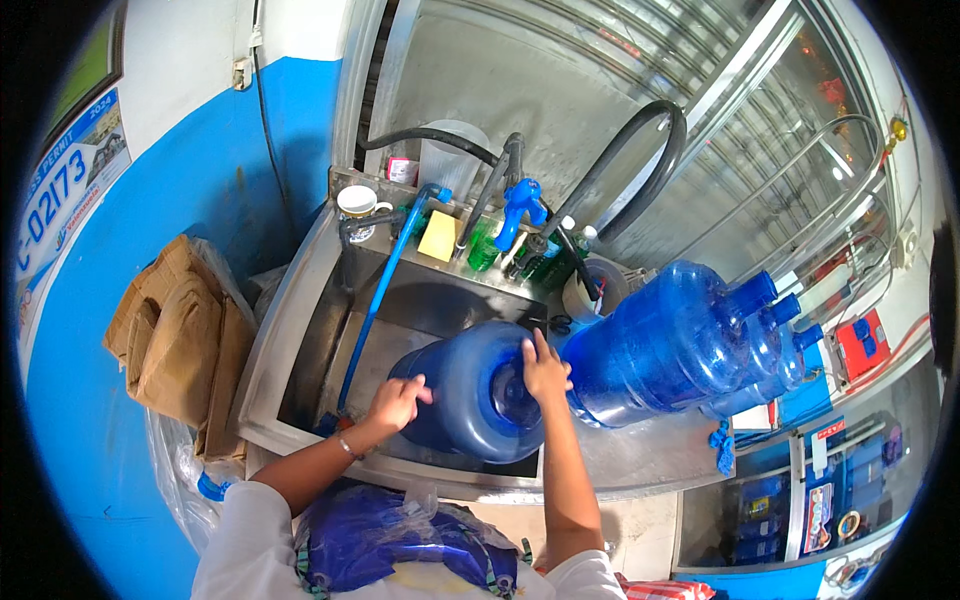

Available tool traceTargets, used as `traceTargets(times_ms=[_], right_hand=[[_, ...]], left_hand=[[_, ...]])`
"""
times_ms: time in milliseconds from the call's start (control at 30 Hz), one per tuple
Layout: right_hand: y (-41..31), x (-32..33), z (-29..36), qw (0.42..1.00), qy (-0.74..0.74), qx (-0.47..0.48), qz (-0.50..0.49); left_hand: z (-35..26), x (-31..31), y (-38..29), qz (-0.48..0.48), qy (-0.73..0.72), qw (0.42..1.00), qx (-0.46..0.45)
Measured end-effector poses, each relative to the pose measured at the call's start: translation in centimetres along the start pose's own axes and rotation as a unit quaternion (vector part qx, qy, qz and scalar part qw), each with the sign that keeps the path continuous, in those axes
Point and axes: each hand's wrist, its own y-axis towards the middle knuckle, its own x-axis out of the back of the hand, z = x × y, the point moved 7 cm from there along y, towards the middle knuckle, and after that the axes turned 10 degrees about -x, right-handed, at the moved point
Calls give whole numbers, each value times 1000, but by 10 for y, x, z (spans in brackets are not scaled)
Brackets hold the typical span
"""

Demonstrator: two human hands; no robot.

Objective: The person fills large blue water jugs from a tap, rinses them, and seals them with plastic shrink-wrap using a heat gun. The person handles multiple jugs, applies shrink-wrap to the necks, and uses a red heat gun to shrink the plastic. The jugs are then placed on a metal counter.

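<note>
A large blue plastic water jug (469, 394) lies tilted over the basin of a stainless steel sink (300, 352), its round base facing right. On its left side rests my left hand (400, 403), thumb and fingers spread. My right hand (546, 367) touches the rim of the jug's base at the upper right, fingers extended. More blue water jugs (652, 345) stand just right of my right hand on the steel drainboard. A blue pipe (386, 292) reaches down into the basin on the left. Whether the jug's neck touches anything is hidden.
Behind the basin are a blue-handled faucet (523, 210), a yellow sponge (439, 235), green bottles (484, 251), a mug (358, 202) and a clear plastic container (452, 157). A black hose (660, 165) arches above. Folded cardboard (180, 352) leans at the left by the blue wall.
</note>
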Motion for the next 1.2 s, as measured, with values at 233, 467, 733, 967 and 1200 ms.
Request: traceTargets(times_ms=[233,467,733,967,1200], right_hand=[[-96,-26,130,862,130,480,95],[-134,-9,69,821,105,467,310],[-80,145,148,859,212,457,-95],[-51,148,200,784,493,376,-36],[0,127,204,691,652,290,117]], left_hand=[[-14,47,-16,-254,-71,945,-195],[-79,84,-19,-210,123,932,-269],[-114,78,20,-160,270,898,-309],[-104,54,70,-66,333,902,-268],[-109,26,77,-44,466,858,-212]])
